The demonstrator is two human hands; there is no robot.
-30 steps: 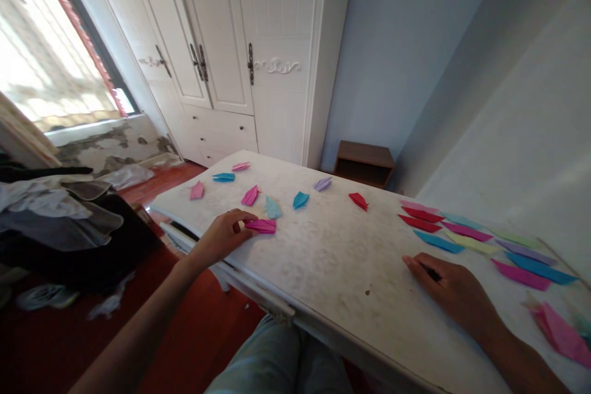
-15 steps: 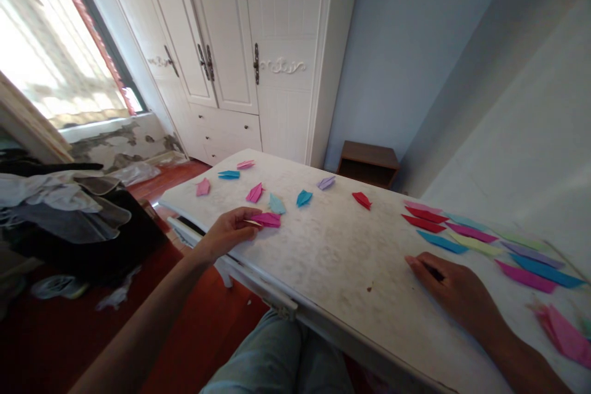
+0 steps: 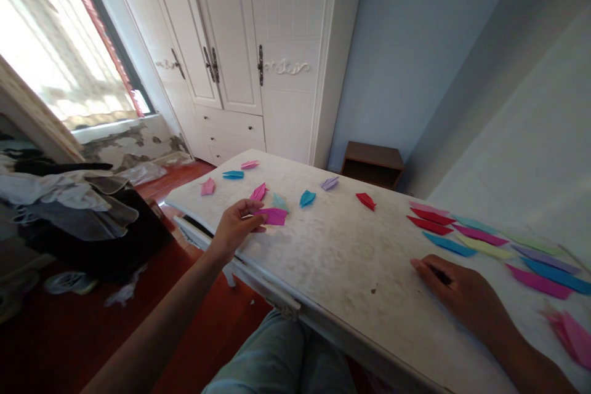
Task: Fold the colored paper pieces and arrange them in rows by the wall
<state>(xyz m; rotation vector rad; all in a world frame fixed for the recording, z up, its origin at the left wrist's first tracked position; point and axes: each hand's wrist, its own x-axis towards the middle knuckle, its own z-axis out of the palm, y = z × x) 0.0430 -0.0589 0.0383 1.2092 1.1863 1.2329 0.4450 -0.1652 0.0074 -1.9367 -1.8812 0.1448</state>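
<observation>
My left hand (image 3: 240,226) pinches a magenta folded paper piece (image 3: 274,217) between thumb and fingers, at the table's near left side. Its flat face is turned toward me. Just behind it lie a pale teal folded paper (image 3: 279,202) and a pink folded paper (image 3: 259,191), both partly covered. To their right is a blue folded paper (image 3: 307,198). My right hand (image 3: 457,292) rests on the white table (image 3: 341,258) in a loose fist, with nothing visible in it. Nearest to that hand is a blue boat-shaped paper (image 3: 449,244).
Several long folded papers, among them a red one (image 3: 429,229), lie in rows at the right by the wall. A lilac piece (image 3: 330,183) and a red piece (image 3: 366,201) sit along the far edge. A drawer (image 3: 272,295) stands partly pulled out before my legs.
My left hand has raised and turned the magenta paper a little, so more of its flat face shows. My right hand stays in place on the table. The view has shifted slightly.
</observation>
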